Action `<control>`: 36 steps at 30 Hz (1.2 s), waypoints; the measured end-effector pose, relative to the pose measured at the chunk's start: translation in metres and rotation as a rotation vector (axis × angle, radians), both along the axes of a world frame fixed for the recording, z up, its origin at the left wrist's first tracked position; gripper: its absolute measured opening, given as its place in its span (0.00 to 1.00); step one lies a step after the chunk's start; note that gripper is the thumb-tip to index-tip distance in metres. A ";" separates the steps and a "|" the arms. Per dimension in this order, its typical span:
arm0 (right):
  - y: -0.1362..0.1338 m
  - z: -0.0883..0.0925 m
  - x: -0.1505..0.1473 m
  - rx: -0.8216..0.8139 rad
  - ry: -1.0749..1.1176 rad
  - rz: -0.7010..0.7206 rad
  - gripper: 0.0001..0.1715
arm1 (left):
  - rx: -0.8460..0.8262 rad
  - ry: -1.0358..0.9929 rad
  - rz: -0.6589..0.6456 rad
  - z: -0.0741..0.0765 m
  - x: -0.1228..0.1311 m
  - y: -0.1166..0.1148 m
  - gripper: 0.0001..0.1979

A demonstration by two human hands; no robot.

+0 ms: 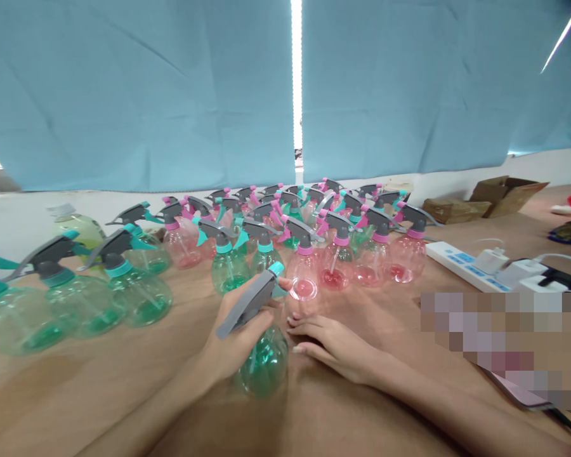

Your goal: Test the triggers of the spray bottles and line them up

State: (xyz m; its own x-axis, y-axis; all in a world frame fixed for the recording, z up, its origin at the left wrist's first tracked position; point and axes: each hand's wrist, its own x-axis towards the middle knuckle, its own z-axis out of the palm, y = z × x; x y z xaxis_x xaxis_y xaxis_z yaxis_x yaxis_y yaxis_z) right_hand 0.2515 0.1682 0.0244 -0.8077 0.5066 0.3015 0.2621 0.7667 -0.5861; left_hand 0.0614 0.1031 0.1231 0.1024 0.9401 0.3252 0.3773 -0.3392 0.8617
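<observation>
In the head view my left hand (242,327) is wrapped round the neck of a clear green spray bottle (264,367) with a grey and teal trigger head. That bottle stands near the middle of the table, close to me. Just right of it, my right hand (330,346) lies low over the tabletop with its fingers stretched out and its thumb apart. Nothing shows in it; whether its fingertips touch the bottle I cannot tell. Beyond both hands are a green spray bottle (231,270) and a pink spray bottle (304,273).
Several more pink and green spray bottles crowd the back; a row of green bottles (140,295) stands at left. On the right lie a white power strip (466,266) with plugs and a phone-like device (518,387), partly blurred out. An open cardboard box (504,193) sits behind.
</observation>
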 end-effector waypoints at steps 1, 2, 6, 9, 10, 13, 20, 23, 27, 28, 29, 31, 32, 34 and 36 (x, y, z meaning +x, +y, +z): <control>0.000 0.000 0.000 0.000 0.000 -0.002 0.24 | 0.003 0.007 -0.001 -0.001 -0.001 0.000 0.17; 0.000 0.000 0.000 0.001 0.000 -0.003 0.24 | 0.002 0.013 0.001 -0.002 -0.001 0.000 0.17; 0.000 -0.001 0.000 0.008 0.006 -0.005 0.25 | 0.006 0.047 0.028 -0.006 -0.004 0.001 0.15; 0.001 -0.002 0.000 0.009 0.007 -0.001 0.25 | 0.014 0.091 0.036 -0.006 -0.005 0.001 0.12; 0.001 -0.001 0.000 0.007 0.007 0.002 0.25 | 0.020 0.103 0.046 -0.006 -0.006 0.001 0.11; 0.000 0.000 0.000 0.000 0.003 0.004 0.24 | 0.034 0.123 0.082 -0.007 -0.006 0.003 0.08; 0.000 -0.001 0.000 0.006 0.001 0.000 0.24 | 0.027 0.105 0.054 -0.012 -0.008 0.003 0.06; 0.001 -0.002 0.000 0.004 -0.001 -0.001 0.25 | 0.015 0.114 0.075 -0.010 -0.008 0.003 0.04; 0.001 -0.002 0.000 0.005 -0.008 0.001 0.26 | 0.021 0.105 0.061 -0.009 -0.007 0.004 0.05; 0.001 -0.002 0.000 0.005 -0.009 -0.001 0.26 | 0.016 0.100 0.055 -0.008 -0.007 0.004 0.07; 0.001 -0.002 0.000 0.005 -0.009 -0.004 0.26 | 0.009 0.096 0.051 -0.007 -0.006 0.004 0.09; 0.001 -0.002 0.001 0.006 -0.006 -0.008 0.25 | 0.002 0.085 0.047 -0.005 -0.005 0.003 0.14; 0.001 -0.003 0.001 0.006 -0.004 -0.008 0.25 | 0.004 0.078 0.043 -0.004 -0.004 0.003 0.16; 0.001 -0.004 0.001 0.007 0.001 -0.004 0.25 | 0.020 0.066 0.049 -0.003 -0.003 0.001 0.17; 0.001 -0.004 0.000 0.009 0.001 -0.006 0.25 | 0.027 0.065 0.066 -0.003 -0.001 0.001 0.18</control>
